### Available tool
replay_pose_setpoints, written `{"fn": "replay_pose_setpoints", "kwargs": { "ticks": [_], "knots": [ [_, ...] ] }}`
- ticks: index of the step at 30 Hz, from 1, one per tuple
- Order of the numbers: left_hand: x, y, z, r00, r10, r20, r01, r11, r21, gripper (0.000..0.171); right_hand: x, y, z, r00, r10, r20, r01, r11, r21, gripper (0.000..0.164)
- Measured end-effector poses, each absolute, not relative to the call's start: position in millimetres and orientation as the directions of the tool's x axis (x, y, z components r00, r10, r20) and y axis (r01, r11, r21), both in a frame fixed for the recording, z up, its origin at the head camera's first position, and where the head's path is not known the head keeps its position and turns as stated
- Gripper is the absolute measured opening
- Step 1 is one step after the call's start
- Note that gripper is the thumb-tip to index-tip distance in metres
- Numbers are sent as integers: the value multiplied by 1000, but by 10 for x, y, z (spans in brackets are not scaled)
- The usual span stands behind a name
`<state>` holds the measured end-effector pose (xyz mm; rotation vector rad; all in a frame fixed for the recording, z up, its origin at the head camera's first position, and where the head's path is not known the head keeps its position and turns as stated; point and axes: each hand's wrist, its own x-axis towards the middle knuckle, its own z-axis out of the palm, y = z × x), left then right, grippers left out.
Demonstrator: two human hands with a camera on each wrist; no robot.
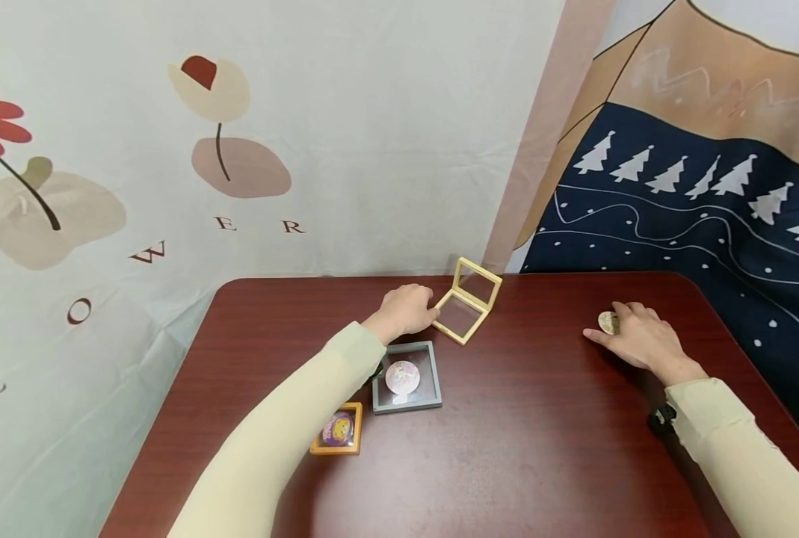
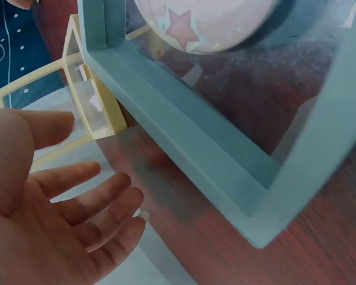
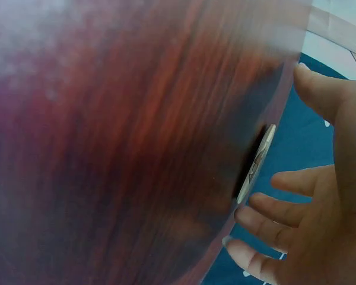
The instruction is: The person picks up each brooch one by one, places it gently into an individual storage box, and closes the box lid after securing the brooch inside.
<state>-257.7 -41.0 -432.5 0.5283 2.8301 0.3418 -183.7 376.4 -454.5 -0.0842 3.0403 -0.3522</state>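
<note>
A yellow display frame stands unfolded like an open book at the table's back edge, clear film in both halves. My left hand is at its left corner; in the left wrist view the thumb and fingers are spread apart, with nothing held, and whether they touch the frame I cannot tell. At the right, my right hand hovers over a round badge, partly covering it. The right wrist view shows that badge lying flat on the table, just off the loosely bent fingers.
Below my left wrist lies a grey-blue frame with a round pink badge inside. Nearer, an orange frame with a purple-and-yellow badge is partly behind my left sleeve. Printed cloth hangs behind the dark red table.
</note>
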Motion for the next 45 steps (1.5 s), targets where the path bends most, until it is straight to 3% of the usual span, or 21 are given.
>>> {"fn": "replay_pose_setpoints", "kwargs": {
  "ticks": [2, 8, 19, 45],
  "knots": [
    [-2593, -399, -4328, -903, 381, -199, 327, 909, 257, 25, -1852, 3764, -4555, -995, -61, -72, -43, 972, -231, 96],
    [-2632, -373, -4328, -892, 388, -233, 326, 908, 264, 32, -1897, 3772, -4540, -993, -50, -108, -24, 974, -225, 89],
    [-2672, -314, -4330, -888, 382, -257, 317, 911, 262, 21, -1955, 3827, -4493, -983, -68, -169, -26, 970, -240, 72],
    [-2601, -181, -4332, -879, 420, -227, 374, 901, 218, 26, -1908, 3910, -4508, -994, -22, -103, 16, 934, -358, 65]
  ]
}}
